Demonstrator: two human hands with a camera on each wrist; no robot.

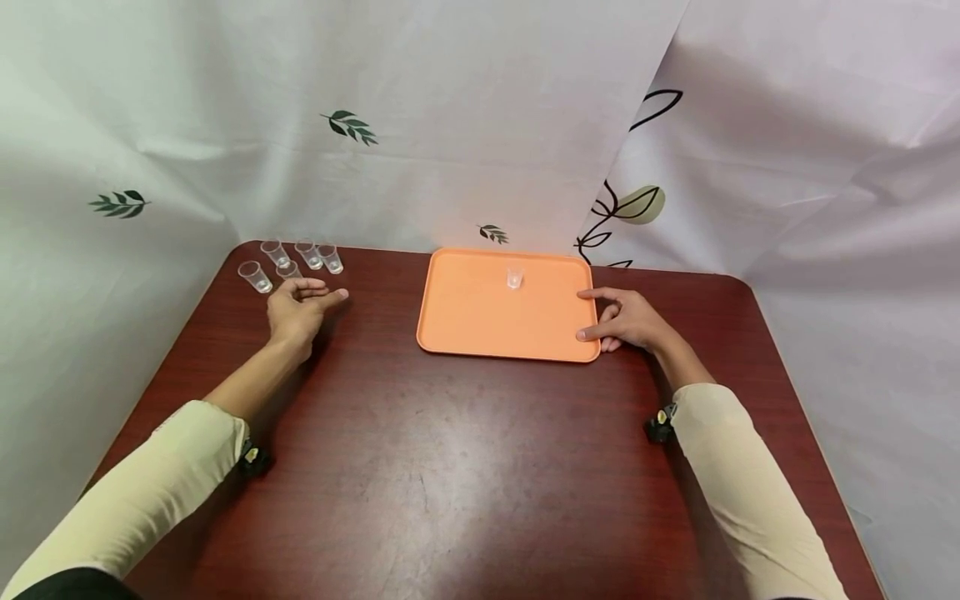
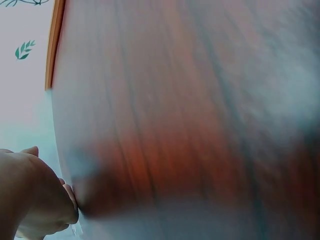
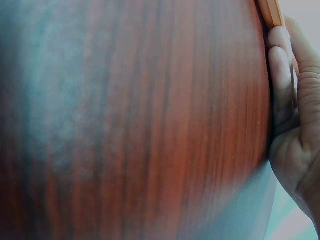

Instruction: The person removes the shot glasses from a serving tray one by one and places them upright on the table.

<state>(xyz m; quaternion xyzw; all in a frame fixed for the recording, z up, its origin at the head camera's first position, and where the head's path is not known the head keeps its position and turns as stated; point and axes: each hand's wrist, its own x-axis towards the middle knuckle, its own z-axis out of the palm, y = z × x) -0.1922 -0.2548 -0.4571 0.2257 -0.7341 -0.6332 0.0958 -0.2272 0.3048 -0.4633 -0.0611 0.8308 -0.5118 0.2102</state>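
Observation:
My left hand (image 1: 294,315) is at the table's far left, right in front of a small clear plastic cup (image 1: 288,271) that its fingers partly hide. Its thumb points right, away from the fingers, with nothing seen between them. My right hand (image 1: 628,321) holds the right edge of an orange tray (image 1: 480,329), thumb and index finger over the rim and the other fingers bent at the side. On the tray stands one clear cup (image 1: 514,278). In the right wrist view, fingertips meet the tray's edge (image 3: 272,12).
Several more clear cups, such as the leftmost cup (image 1: 256,277) and a rear cup (image 1: 308,254), stand at the back-left corner. The dark red wooden table (image 1: 450,467) ends at a white leaf-printed curtain (image 1: 450,125).

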